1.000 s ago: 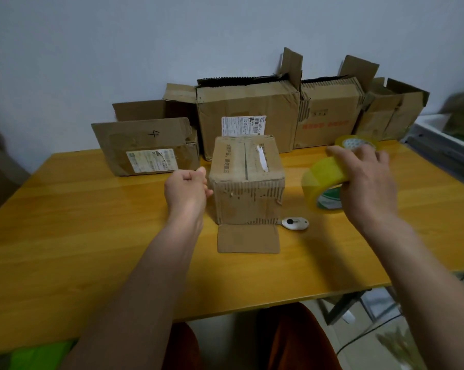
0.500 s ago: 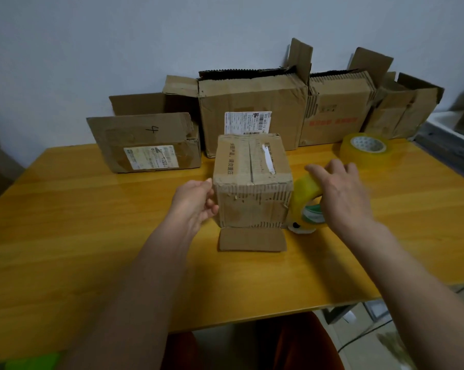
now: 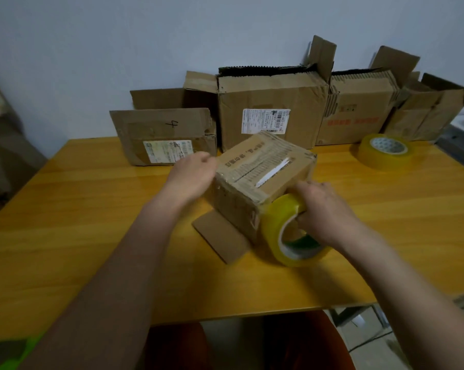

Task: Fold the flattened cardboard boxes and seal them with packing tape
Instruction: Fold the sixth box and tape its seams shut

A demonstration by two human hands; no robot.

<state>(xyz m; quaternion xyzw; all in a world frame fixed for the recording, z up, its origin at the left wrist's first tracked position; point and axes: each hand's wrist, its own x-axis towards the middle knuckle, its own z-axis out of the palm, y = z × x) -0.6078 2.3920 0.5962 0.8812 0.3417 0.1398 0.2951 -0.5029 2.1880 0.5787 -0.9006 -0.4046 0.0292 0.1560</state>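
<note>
A small cardboard box [image 3: 262, 177] sits mid-table, turned at an angle, with one flap [image 3: 220, 236] lying flat on the wood toward me. My left hand [image 3: 193, 177] holds the box's left side, fingers curled over its upper edge. My right hand [image 3: 324, 206] grips a yellow tape roll [image 3: 281, 233], which stands on edge against the box's near right corner. The roll and my hand hide what lies on the table behind them.
A second yellow tape roll [image 3: 385, 150] lies flat at the right rear of the wooden table [image 3: 92, 236]. Several open cardboard boxes [image 3: 270, 113] line the wall, and a low one marked "4" [image 3: 166, 134] sits at the left rear.
My right hand carried the tape roll down and left until it met the box's corner. My left hand took hold of the box, which turned clockwise. The small white cutter is now hidden.
</note>
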